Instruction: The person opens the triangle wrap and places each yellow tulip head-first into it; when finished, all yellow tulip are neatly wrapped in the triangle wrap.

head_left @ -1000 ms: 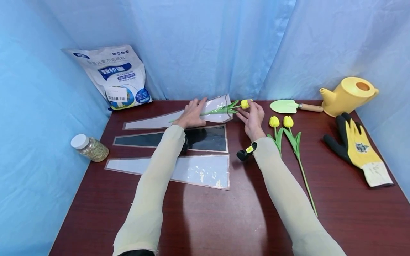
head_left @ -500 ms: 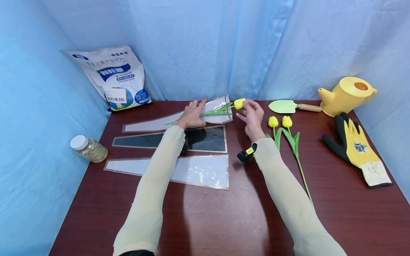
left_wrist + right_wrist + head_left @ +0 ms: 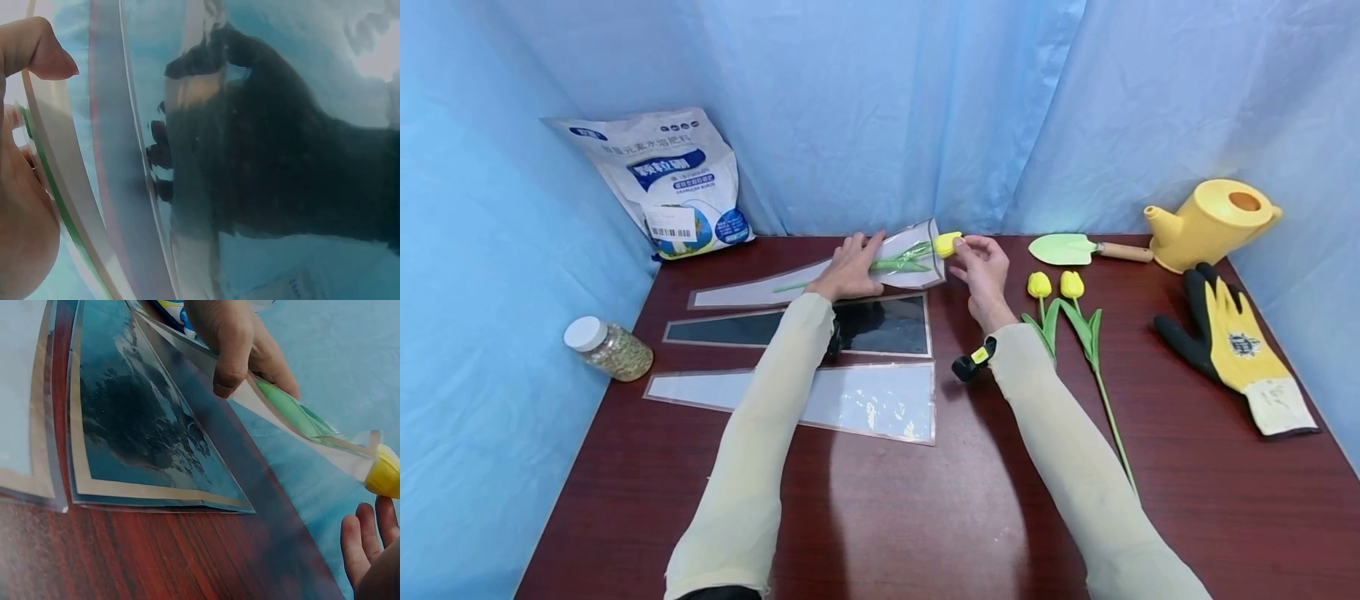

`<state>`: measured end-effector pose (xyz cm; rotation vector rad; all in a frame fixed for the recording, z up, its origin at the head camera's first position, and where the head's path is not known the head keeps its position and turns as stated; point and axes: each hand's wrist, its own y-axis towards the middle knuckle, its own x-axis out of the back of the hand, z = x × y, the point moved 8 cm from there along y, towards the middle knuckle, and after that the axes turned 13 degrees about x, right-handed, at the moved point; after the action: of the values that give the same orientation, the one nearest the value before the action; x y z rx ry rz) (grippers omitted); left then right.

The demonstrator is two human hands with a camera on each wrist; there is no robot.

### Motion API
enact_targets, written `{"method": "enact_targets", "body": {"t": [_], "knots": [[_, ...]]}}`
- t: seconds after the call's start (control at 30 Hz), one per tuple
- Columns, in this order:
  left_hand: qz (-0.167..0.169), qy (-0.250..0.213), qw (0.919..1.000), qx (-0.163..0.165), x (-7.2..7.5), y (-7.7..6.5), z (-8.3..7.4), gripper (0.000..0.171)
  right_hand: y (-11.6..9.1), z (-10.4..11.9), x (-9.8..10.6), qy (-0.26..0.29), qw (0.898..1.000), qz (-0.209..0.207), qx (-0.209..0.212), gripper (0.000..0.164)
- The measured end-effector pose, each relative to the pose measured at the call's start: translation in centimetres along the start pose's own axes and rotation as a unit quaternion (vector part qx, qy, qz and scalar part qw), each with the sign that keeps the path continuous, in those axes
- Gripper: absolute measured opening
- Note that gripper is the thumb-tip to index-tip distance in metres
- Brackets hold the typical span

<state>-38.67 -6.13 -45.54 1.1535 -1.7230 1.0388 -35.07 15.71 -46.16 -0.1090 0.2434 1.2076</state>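
Observation:
A single tulip with a yellow bloom (image 3: 947,244) lies partly inside a clear and white flower sleeve (image 3: 760,288) at the back of the table. Its leaves and stem show through the plastic, while the bloom stands out at the wide end. My right hand (image 3: 983,273) pinches the bloom between thumb and fingers. Across the middle of the sleeve, my left hand (image 3: 850,268) holds it, with the thumb at the near edge in the right wrist view. The left wrist view shows the green stem (image 3: 59,200) beside the palm.
A black sleeve (image 3: 887,325) and another white sleeve (image 3: 865,400) lie nearer. Two more tulips (image 3: 1072,285), a trowel (image 3: 1065,249), watering can (image 3: 1221,221) and glove (image 3: 1243,342) are at right. A fertilizer bag (image 3: 677,183) and jar (image 3: 617,352) stand at left.
My right hand has moved left with the bloom, and the tulip has slid deeper into the sleeve, its stem tip further left. My left hand has stayed in place.

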Motion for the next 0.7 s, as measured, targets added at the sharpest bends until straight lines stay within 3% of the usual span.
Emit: {"method": "enact_targets", "body": {"t": [0.4, 0.7], "knots": [[-0.006, -0.001, 1.0, -0.007, 0.32, 0.06, -0.2, 0.095, -0.21, -0.44, -0.27, -0.057, 0.998, 0.021, 0.0, 0.008], [-0.007, -0.003, 0.9999, -0.014, 0.39, -0.02, -0.49, 0.094, -0.19, -0.1, -0.85, -0.078, 0.996, 0.04, 0.028, 0.009]]}}
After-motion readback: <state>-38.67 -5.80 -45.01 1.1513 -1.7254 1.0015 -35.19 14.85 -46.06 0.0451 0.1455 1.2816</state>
